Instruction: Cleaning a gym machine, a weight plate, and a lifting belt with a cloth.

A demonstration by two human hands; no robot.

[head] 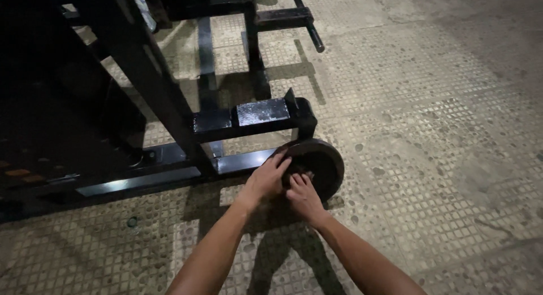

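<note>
A black steel machine frame [169, 120] fills the far left, standing on a tiled floor [441, 159]. A bare bar peg [310, 28] juts out at the far end. Against the frame's near right foot leans a dark round weight plate [325, 159]. The left hand [267, 179] grips its left rim; the right hand [304, 196] clasps its centre.

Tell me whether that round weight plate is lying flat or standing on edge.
Standing on edge: the weight plate leans against the black frame, rim on the tiled floor, both hands on it.
</note>
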